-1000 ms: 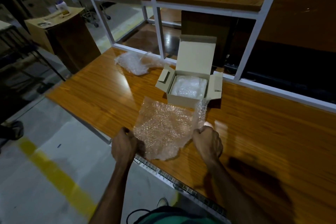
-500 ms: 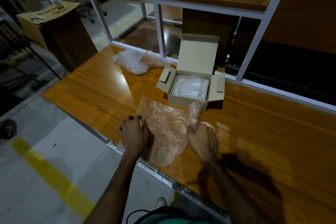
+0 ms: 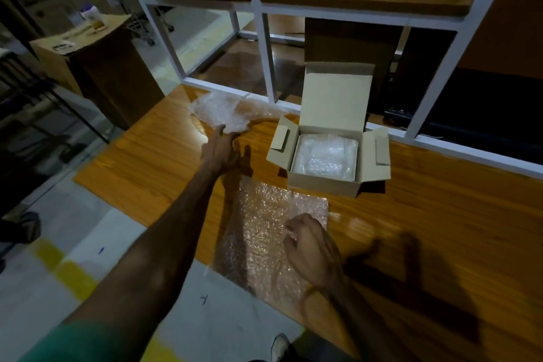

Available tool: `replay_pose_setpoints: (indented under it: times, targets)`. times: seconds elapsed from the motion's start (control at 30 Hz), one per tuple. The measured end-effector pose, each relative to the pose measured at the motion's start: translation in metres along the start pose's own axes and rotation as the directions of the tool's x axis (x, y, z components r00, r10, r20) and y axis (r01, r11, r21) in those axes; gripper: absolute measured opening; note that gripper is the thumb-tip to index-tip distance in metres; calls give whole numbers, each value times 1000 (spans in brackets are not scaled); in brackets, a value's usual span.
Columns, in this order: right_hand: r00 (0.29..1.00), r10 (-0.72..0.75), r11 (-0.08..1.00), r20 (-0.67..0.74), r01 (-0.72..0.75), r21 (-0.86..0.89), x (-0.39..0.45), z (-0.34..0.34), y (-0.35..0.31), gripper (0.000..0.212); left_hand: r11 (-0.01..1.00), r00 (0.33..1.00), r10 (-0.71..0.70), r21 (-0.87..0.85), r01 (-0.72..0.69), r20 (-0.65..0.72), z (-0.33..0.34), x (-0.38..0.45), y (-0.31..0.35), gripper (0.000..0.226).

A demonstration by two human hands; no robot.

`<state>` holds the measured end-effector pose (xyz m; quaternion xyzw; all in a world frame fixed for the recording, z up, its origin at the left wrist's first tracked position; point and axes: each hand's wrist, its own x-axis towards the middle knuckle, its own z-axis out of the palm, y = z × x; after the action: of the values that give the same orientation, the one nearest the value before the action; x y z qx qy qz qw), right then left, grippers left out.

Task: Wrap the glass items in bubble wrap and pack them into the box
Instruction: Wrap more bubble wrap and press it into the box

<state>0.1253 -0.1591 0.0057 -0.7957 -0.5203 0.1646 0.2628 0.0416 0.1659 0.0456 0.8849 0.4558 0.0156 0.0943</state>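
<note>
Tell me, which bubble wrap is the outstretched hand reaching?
The crumpled bubble wrap at the table's far edge; the left hand reaches it. The flat sheet lies near.

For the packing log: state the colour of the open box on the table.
The box is plain light beige cardboard, unprinted, with its lid flap standing up; the head view shows it.

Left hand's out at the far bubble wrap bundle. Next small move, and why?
Probably curl the left hand round the far bundle and draw it onto the flat sheet: its fingers reach the bundle's edge, and the right hand rests on the sheet.
</note>
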Motion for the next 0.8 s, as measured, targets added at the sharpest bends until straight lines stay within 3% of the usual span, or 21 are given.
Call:
replay_pose_setpoints:
  times: [0.13,0.23,0.33,0.43,0.5,0.57,0.7,0.8]
  targets:
    - [999,31,999,-41,-30,27,4,20,7,36,1000,998,-5,7,4,59,-19,54,0,52]
    - [992,21,995,-125,-9,96,5,32,16,33,997,995,-40,-64,46,90,-27,85,1,58]
    - [987,4,991,-160,17,130,9,29,12,32,965,981,-121,-215,152,151,-32,99,4,49]
    - [992,18,988,-126,1,152,20,21,4,27,945,993,-105,-317,83,-53,-35,95,-2,43]
    - [996,49,978,-68,-34,204,28,13,-4,25,933,960,-62,-359,-41,-272,-47,86,-8,44]
    - [996,79,965,-38,-67,253,36,5,-11,25,882,918,-56,-450,-138,-392,-69,73,-8,45]
    - [993,110,941,-34,-94,324,49,-7,-27,32,775,885,-69,-584,-243,-460,-123,39,-8,48]
    - [992,110,933,-54,-85,351,58,-16,-43,43,649,896,-62,-700,-298,-439,-153,-1,-2,45]
